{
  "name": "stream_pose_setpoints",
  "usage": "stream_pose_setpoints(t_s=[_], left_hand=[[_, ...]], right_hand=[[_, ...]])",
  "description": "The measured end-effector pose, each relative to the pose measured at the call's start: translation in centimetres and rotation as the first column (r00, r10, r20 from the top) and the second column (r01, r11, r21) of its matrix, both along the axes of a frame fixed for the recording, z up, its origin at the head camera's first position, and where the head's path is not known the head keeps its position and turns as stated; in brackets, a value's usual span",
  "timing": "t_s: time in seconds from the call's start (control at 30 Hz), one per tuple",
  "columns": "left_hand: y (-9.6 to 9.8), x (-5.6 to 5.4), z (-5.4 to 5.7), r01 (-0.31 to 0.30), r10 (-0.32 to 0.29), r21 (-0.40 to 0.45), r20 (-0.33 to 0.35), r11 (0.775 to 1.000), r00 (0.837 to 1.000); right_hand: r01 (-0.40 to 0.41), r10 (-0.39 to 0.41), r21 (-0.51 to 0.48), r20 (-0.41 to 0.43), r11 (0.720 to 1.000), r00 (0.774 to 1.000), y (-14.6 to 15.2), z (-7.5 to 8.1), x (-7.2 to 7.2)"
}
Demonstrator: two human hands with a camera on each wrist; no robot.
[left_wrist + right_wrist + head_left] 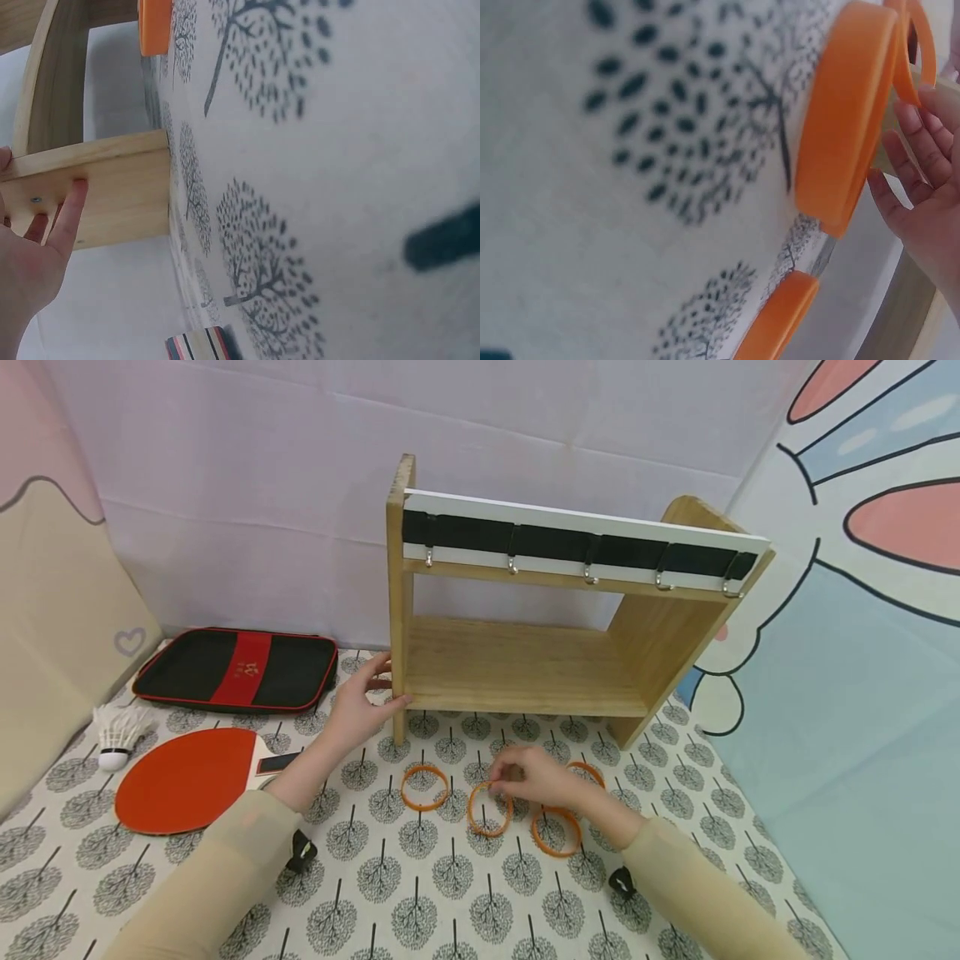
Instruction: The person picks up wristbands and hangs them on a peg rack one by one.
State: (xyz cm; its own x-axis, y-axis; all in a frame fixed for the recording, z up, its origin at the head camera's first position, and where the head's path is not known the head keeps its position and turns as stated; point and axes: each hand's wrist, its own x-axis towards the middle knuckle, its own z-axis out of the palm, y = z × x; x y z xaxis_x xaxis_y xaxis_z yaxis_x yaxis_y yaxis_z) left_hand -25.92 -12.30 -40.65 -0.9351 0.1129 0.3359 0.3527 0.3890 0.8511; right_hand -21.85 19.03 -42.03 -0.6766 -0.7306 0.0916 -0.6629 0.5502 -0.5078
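I'm seeing a black-and-red case (240,670), a shuttlecock (117,737) and a red paddle (187,781) lying left of the wooden rack (517,664), my left forearm (309,777) crossing the paddle's end; my left hand (362,706) is gripping the rack's side; my right hand (528,774) is pinching a thin, round orange band (489,834) before the rack, matching bands (423,808) lying beside it.

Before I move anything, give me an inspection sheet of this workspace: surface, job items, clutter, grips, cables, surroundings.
Surface: white tree-print cloth.
Job items: wooden rack upright, its five hooks bare; four orange rings in front of it.
Clutter: red paddle, shuttlecock and black-and-red case, all left of the rack.
Grips: left grip holds the rack's left side panel; right grip pinches one ring by its edge.
Cables: nothing seen.
Surroundings: pale drape behind, cartoon-print backdrop at right.
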Motion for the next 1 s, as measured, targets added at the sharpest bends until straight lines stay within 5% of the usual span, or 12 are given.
stream_pose_setpoints(t_s=[0.5, 1.0], left_hand=[[0.1, 0.1, 0.4, -0.018, 0.017, -0.060, -0.019, 0.998, 1.000], [0.2, 0.1, 0.8, -0.036, 0.037, -0.075, 0.003, 0.997, 0.999]], right_hand=[[0.128, -0.103, -0.172, 0.146, 0.977, 0.984, 0.7, 3.0, 1.1], [0.175, -0.169, -0.337, 0.046, 0.925, 0.984, -1.2, 11.4, 1.5]])
